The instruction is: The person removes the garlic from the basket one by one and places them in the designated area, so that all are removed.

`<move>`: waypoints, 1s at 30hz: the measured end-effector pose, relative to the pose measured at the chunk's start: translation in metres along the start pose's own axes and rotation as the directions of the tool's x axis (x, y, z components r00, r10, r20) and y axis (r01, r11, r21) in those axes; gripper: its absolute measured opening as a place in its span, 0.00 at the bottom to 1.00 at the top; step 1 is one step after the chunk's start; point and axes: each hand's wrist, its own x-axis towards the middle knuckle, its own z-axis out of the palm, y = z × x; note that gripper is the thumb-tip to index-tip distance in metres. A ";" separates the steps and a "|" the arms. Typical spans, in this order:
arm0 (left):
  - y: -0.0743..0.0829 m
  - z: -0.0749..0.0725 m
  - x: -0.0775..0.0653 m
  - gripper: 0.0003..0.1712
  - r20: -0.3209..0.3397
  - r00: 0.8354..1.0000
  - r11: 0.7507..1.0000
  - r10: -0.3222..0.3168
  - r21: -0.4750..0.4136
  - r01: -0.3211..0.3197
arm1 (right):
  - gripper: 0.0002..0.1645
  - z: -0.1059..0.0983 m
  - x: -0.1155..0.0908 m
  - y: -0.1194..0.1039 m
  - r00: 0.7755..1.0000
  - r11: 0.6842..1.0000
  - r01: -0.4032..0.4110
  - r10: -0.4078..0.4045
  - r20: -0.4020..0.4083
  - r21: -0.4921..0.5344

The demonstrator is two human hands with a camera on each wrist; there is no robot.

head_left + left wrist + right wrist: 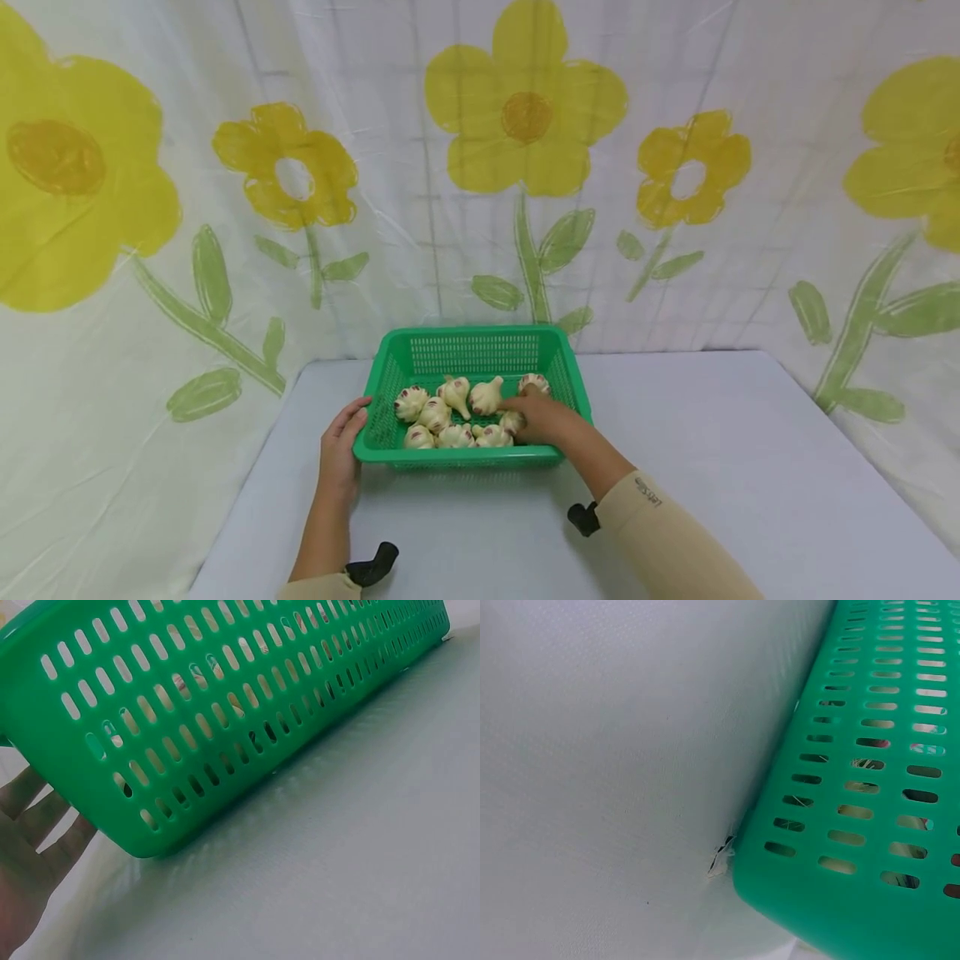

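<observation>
A green plastic basket (465,456) with slotted walls stands on the table, holding several pale garlic bulbs (454,437) marked with purple-red. My left hand (343,442) touches the basket's left side from outside. In the left wrist view the fingers (45,817) of that hand lie fairly straight by the basket's corner. Inside the basket at the right, my right hand (546,419) reaches down with its fingers about a garlic bulb (512,422), partly covering it. Another bulb (534,383) lies just behind these fingers. The right wrist view shows only the basket's slotted wall (840,847), not the hand.
The basket sits on a white-covered table (690,433), near its back edge. A white curtain (390,167) with yellow flowers hangs behind. Black wrist mounts (372,565) show at both sleeves. A small torn spot (721,859) marks the cover beside the basket.
</observation>
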 end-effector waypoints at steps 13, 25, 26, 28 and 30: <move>-0.004 -0.002 0.000 0.28 -0.004 1.000 1.000 0.002 0.020 -0.001 | 0.27 0.000 -0.001 0.004 0.995 0.999 0.048 -0.046 -0.086 0.021; -0.001 0.000 -0.001 0.28 0.008 1.000 1.000 -0.007 -0.010 0.007 | 0.34 -0.005 -0.006 -0.001 0.974 0.996 0.009 0.012 -0.226 0.091; -0.002 0.000 -0.001 0.28 0.004 1.000 1.000 -0.003 -0.007 0.003 | 0.34 -0.006 -0.007 -0.001 0.971 0.995 0.012 0.012 -0.239 0.101; -0.002 0.000 -0.001 0.27 0.000 1.000 1.000 0.006 -0.006 -0.006 | 0.34 -0.008 -0.007 -0.001 0.963 0.993 0.025 0.008 -0.270 0.119; -0.003 0.001 -0.001 0.27 0.001 1.000 1.000 0.009 -0.010 -0.009 | 0.34 -0.009 -0.009 -0.001 0.950 0.990 0.046 -0.003 -0.313 0.131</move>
